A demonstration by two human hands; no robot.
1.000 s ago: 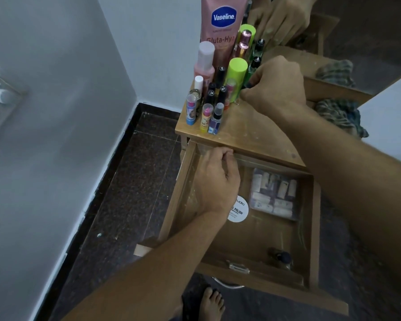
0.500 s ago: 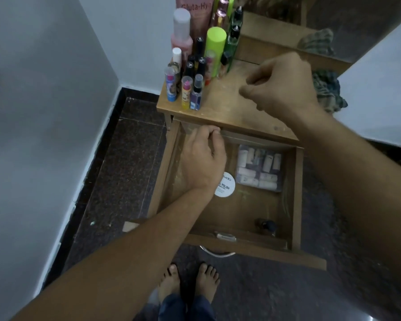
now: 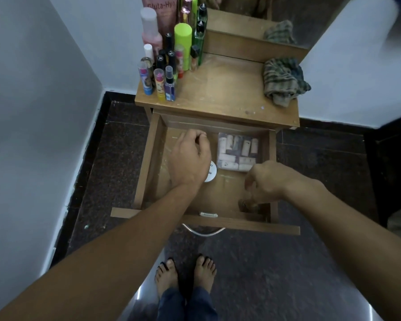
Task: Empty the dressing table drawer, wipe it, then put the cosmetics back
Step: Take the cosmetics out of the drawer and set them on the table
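Observation:
The wooden drawer (image 3: pixel 148 158) is pulled out under the dressing table top (image 3: pixel 229 93). Inside lie a clear pouch of small tubes (image 3: pixel 237 150), a white round nail-polish tub (image 3: pixel 211 173) and a small dark bottle (image 3: pixel 245 204) at the front right. My left hand (image 3: pixel 190 156) hovers over the drawer's back left with its fingers curled and nothing visible in them; it partly covers the tub. My right hand (image 3: pixel 269 180) reaches down at the front right, fingertips at the top of the dark bottle. Whether they grip it is hidden.
Several cosmetics bottles and tubes (image 3: pixel 169 59) stand crowded on the table top's back left. A crumpled checked cloth (image 3: pixel 284 81) lies at its right edge. A mirror stands behind. Walls close in on both sides; my bare feet (image 3: pixel 185 272) stand on the dark floor.
My right hand left the bottles on the table top and dropped into the drawer's front right, onto the dark bottle. My left hand stayed at the drawer's back. The view tilted down.

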